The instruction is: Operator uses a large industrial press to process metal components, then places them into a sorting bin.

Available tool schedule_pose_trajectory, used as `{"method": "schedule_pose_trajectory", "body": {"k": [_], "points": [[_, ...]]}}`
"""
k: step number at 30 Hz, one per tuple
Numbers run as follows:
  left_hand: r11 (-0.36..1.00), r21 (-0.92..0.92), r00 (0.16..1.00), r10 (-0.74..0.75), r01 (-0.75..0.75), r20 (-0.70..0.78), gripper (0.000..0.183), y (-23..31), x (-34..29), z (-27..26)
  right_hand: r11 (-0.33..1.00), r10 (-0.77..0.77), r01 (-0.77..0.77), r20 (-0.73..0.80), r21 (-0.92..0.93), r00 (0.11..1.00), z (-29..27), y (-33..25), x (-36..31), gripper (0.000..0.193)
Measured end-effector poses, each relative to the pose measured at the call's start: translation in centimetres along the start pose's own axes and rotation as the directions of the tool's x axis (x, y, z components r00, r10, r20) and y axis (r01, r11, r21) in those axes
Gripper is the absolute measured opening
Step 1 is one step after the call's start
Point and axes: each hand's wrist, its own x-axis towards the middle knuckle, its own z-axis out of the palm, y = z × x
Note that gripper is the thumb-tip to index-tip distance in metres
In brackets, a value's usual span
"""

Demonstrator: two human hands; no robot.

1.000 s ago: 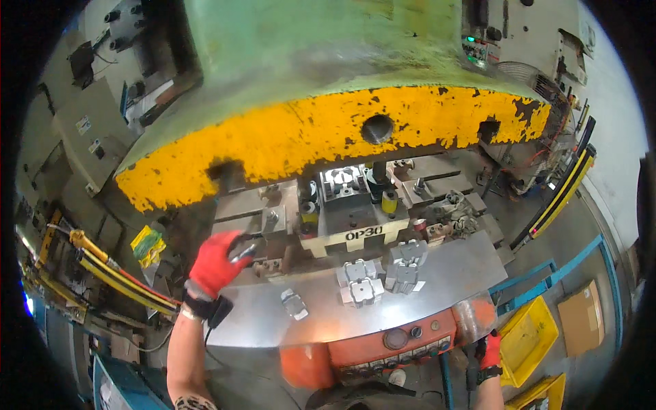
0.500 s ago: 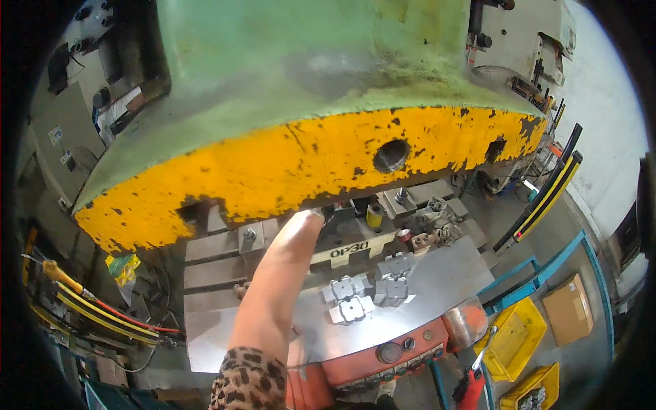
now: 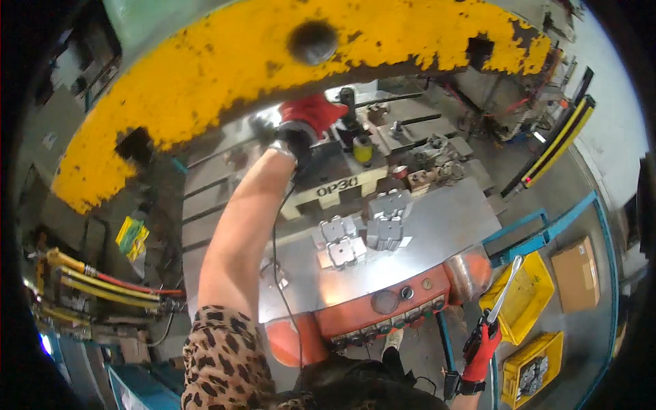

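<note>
At the right of the frame, a brown cardboard box [image 3: 576, 275] lies beside a blue rail [image 3: 536, 241] — a black-and-yellow post [image 3: 557, 145] slants above them, before a white wall [image 3: 609, 113] — and a yellow-and-green bag [image 3: 132, 236] lies at the left.

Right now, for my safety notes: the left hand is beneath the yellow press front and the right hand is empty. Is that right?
Not quite: the right hand isn't empty; the head view shows it holding a long silver tool. The left hand is indeed beneath the yellow press front.
</note>
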Motion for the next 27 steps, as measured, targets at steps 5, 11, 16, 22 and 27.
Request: {"method": "schedule_pose_trajectory", "body": {"k": [5,11,16,22,27], "points": [[0.971,-0.041,0.971,0.237,-0.237,-0.016,0.091,-2.9,-13.8,-1.7,0.994,-0.069,0.097,0.407,-0.048,0.911,4.6,-3.0,1.7,0.047],[0.954,-0.011,0.952,0.301,-0.301,0.048,0.096,-10.5,-28.7,0.8,0.996,0.063,-0.016,0.604,-0.082,0.795,10.1,-8.3,0.1,0.055],[0.985,0.062,0.973,0.149,-0.162,0.179,0.100,-14.4,-32.2,7.5,0.995,-0.007,0.073,0.724,-0.061,0.690,13.0,-9.1,-0.1,0.051],[0.991,0.000,0.960,0.129,-0.133,0.247,0.100,-15.9,-31.7,10.8,0.965,-0.038,0.227,0.791,-0.129,0.611,13.6,-9.4,-0.3,0.051],[0.991,-0.019,0.958,0.130,-0.129,0.257,0.098,-16.4,-31.6,11.7,0.924,0.196,0.209,0.867,-0.320,0.459,15.2,-10.9,-1.9,0.050]]}}
